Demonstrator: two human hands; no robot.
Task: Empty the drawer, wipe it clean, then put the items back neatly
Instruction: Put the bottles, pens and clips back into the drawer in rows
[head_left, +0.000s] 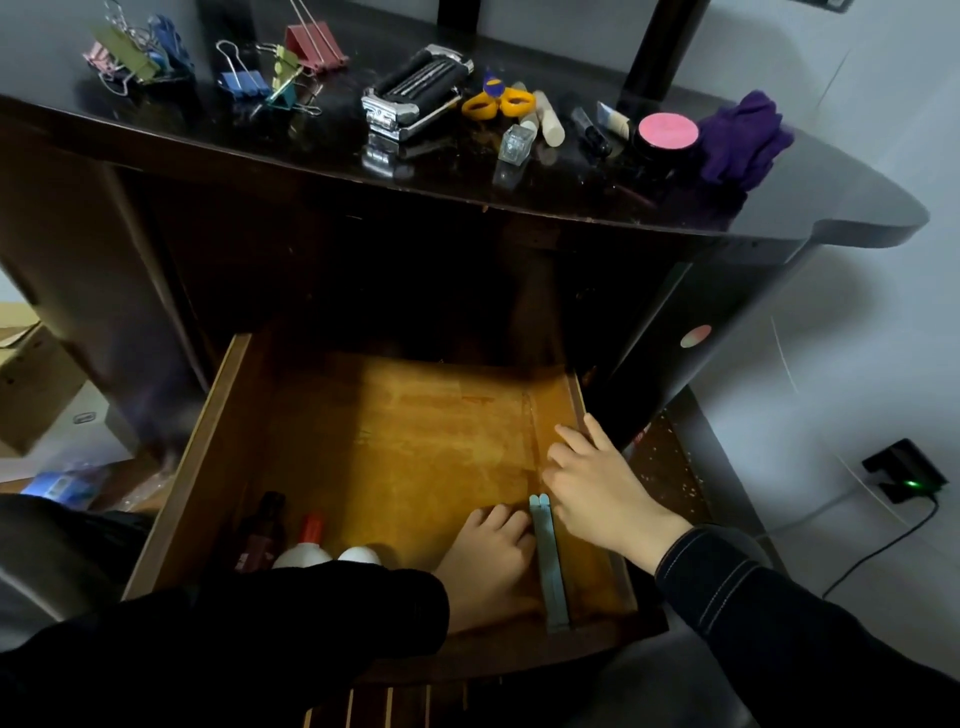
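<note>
The dark counter carries most of the drawer's things. Binder clips sit at its far left corner. A chrome and black tool, yellow-handled scissors and a pink-lidded jar stand along the middle, and a purple cloth is bunched near the right edge. Below it the drawer is pulled well out, with most of its floor bare. I judge that emptying is nearly done and wiping has not begun, since the cloth lies unused. Going by these things alone, the putting back could equally have just started. The right hand reaches in over the drawer's right wall, its fingers spread and released, the tips on the floor just beside that wall. The left hand lies on the floor near the front edge. Its fingers are curled against a pale blue strip that runs front to back near the right wall, but I cannot tell whether they grasp it. A dark bottle, a glue bottle with an orange cap and a white rounded thing crowd the front left corner, partly hidden by the left sleeve. The next move likely calls for pinching the flat strip up off the wood. The wall beside it leaves little room on that side, while the open middle of the floor gives room to slide it free.
</note>
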